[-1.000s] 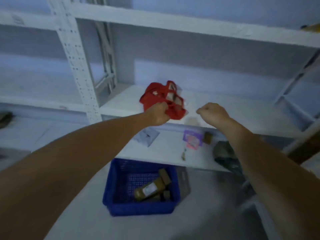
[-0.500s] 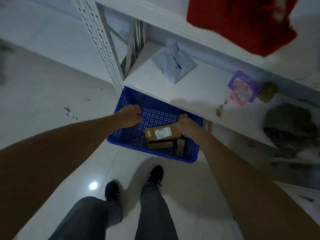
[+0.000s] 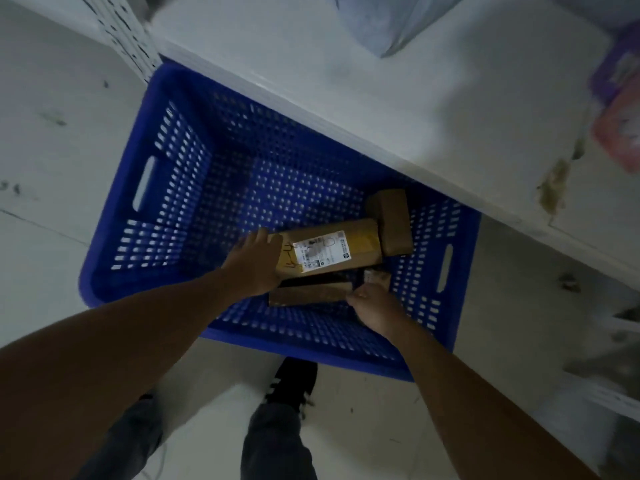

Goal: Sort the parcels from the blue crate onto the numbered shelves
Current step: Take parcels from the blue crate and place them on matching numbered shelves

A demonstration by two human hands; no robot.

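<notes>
The blue crate [image 3: 145, 216] stands on the floor, its far edge under the lowest white shelf [image 3: 398, 109]. Inside lie a long brown parcel with a white label [image 3: 332, 252], a smaller brown box [image 3: 394, 221] behind it, a flat brown parcel [image 3: 308, 294] in front and a small dark item [image 3: 375, 275]. My left hand [image 3: 256, 266] rests against the labelled parcel's left end, fingers apart. My right hand [image 3: 375, 306] is curled on the right end of the flat brown parcel.
On the lowest shelf lie a grey poly bag [image 3: 391, 22] and a purple-pink packet [image 3: 620, 105]. The perforated shelf upright [image 3: 121, 36] stands at the crate's far-left corner. My black shoe [image 3: 294, 382] is just in front of the crate. Dark blurred things sit at the right edge.
The view has dropped from the shelf with the red bag to the crate. Both hands have gone down into the crate, the left onto the labelled parcel, the right onto the flat one.
</notes>
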